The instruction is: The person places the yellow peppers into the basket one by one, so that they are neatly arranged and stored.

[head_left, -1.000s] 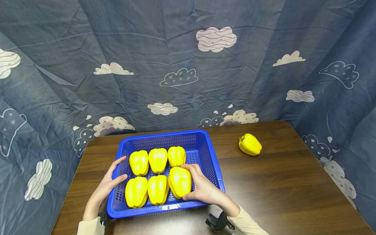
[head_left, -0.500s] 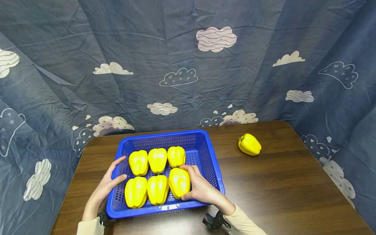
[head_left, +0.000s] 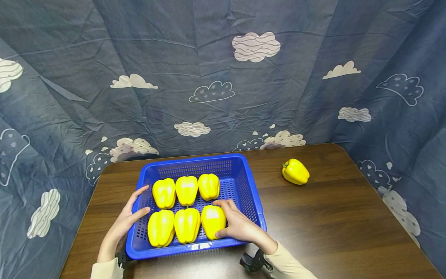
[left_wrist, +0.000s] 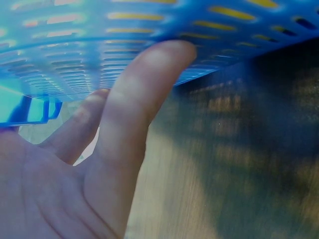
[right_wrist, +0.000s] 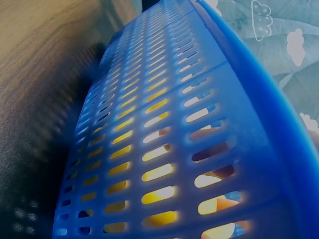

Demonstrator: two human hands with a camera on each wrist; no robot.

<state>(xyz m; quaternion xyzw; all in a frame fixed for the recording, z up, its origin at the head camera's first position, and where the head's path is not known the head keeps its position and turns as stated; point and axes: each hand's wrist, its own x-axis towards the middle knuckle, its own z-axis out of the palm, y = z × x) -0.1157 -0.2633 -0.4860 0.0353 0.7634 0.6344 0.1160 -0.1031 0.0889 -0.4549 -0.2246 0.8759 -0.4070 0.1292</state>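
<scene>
A blue plastic basket holds several yellow bell peppers in two rows. My left hand grips its left rim, with thumb and index fingertips reaching over the edge. In the left wrist view, two fingers show by the slotted outer wall. My right hand is inside the basket, fingers and thumb around the bell pepper at the right of the near row. The thumb is on that pepper's near end and the fingers are by its far end. The right wrist view shows mostly the basket's wall, which hides most of that hand.
Another yellow bell pepper lies on the wooden table, right of the basket. Bare mesh shows in the basket's back right part. A dark blue cloud-print curtain hangs behind the table.
The bell pepper by my right hand has settled lower and slightly towards me, lying flatter in the near row. My right hand has shifted only slightly; the left hand stays on the rim.
</scene>
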